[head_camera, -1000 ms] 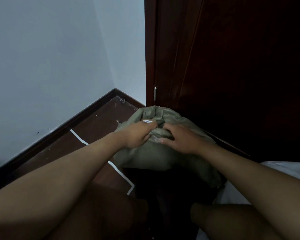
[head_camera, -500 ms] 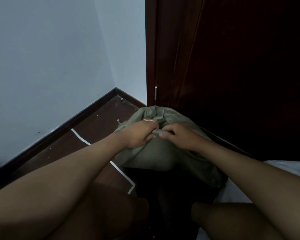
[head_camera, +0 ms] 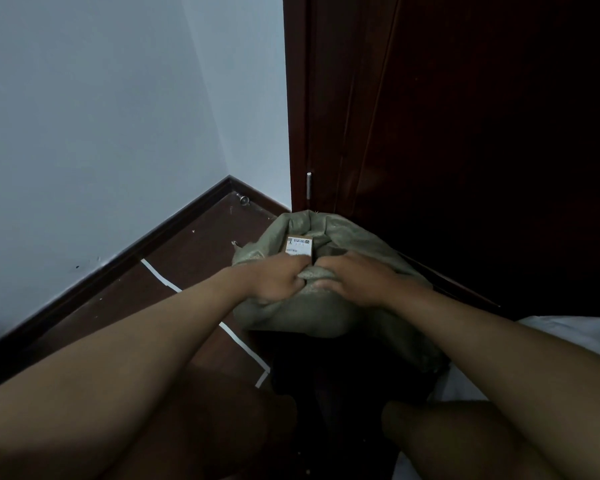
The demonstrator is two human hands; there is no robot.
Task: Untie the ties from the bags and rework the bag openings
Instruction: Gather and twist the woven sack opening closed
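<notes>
A grey-green woven bag (head_camera: 329,313) sits on the dark floor against the door. Its mouth is parted at the top and a brown box with a white label (head_camera: 299,247) shows inside. My left hand (head_camera: 278,278) grips the near edge of the bag's opening, fingers curled into the cloth. My right hand (head_camera: 357,279) grips the same bunched edge just to the right, the two hands almost touching. No tie is visible.
A dark red wooden door (head_camera: 465,133) stands right behind the bag. White walls (head_camera: 101,133) meet in a corner at the left with a dark skirting. White tape (head_camera: 236,337) lines the floor. A white sheet (head_camera: 575,334) lies at the right. My knees are below.
Both hands have pulled the near edge of the bag towards me. The mouth has opened wider and the labelled box inside now shows.
</notes>
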